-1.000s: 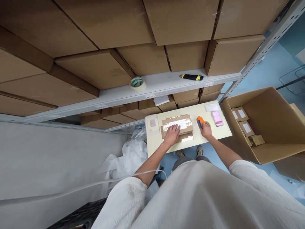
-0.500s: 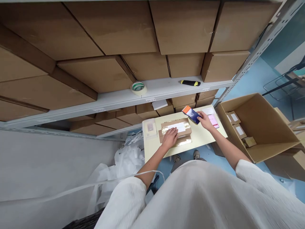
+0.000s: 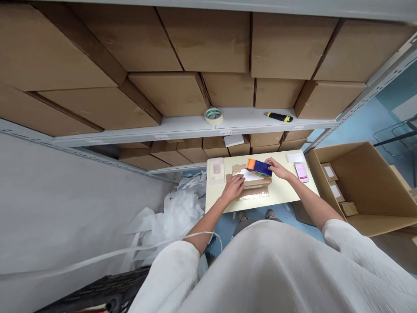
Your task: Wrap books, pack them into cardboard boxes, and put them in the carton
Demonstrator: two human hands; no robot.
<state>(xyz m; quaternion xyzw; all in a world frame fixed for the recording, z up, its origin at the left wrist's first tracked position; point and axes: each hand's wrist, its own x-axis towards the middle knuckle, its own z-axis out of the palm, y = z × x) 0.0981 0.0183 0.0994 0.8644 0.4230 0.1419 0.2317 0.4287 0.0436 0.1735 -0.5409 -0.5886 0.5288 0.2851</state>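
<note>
A small cardboard box [image 3: 252, 184] lies on a pale yellow table, with a white label on top and shiny tape on its flaps. My left hand [image 3: 233, 189] rests on the box's left end, fingers stretched over the top near the label. In my right hand [image 3: 276, 168] is a blue tape dispenser [image 3: 261, 168] with an orange front end, gripped at its right end. The dispenser is over the box's top; whether it touches the label cannot be made out.
On the table [image 3: 286, 191] are a pink-screened phone [image 3: 301, 172], white paper [image 3: 294, 158] and a clear plastic case [image 3: 216, 171]. A large open carton [image 3: 384, 187] stands right. The shelf holds boxes, a tape roll [image 3: 213, 116] and a cutter [image 3: 279, 117]. White wrapping [image 3: 182, 208] lies left.
My right hand has brought the tape dispenser left and down over the box and turned it. My left hand stays on the box. The view has shifted, moving the shelf rightward.
</note>
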